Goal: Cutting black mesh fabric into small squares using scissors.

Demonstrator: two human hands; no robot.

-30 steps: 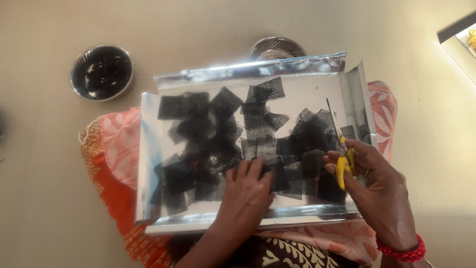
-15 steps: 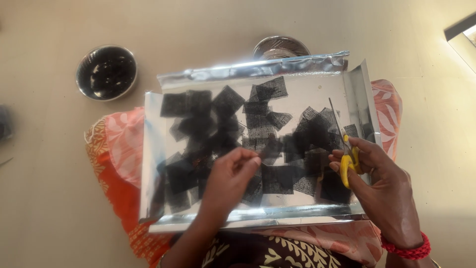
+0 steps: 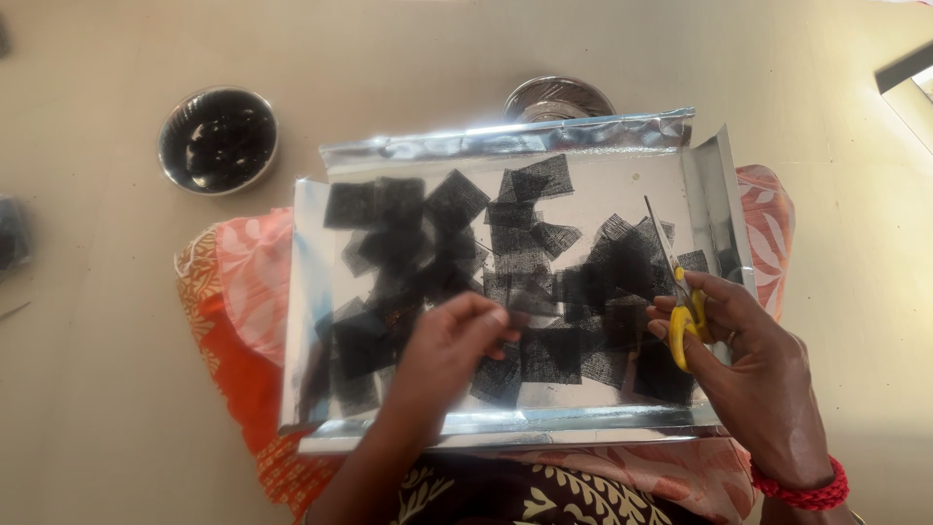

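Dark object, far left edge: a blurred dark item lies on the beige floor, half out of frame; too unclear to identify.
Bowl, upper left: a round steel bowl holding dark contents stands on the floor, well apart from the tray.
Cloth, lower left to right: an orange and pink patterned cloth lies beneath the tray and shows past both its sides.
Tray, centre: a shiny foil-lined tray fills the middle of the frame, its far edge folded upward.
Mesh squares, centre: black mesh squares lie scattered and overlapping over the tray's floor, thickest from the left middle to the right middle.
Left hand, lower centre: the left hand rests over the pile with fingers curled together, tips on or just above a square; whether it pinches one is hard to tell.
Second bowl, upper centre: a steel bowl peeks from behind the tray's far edge.
Scissors, right: yellow-handled scissors point up the frame, blades together over the squares.
Right hand, lower right: the right hand has its fingers closed through and around the handles; a red bracelet circles the wrist.
Risk: the flimsy squares overlap, so a lift may drag neighbours along; the blade tips sit close to the foil and could snag or tear it.
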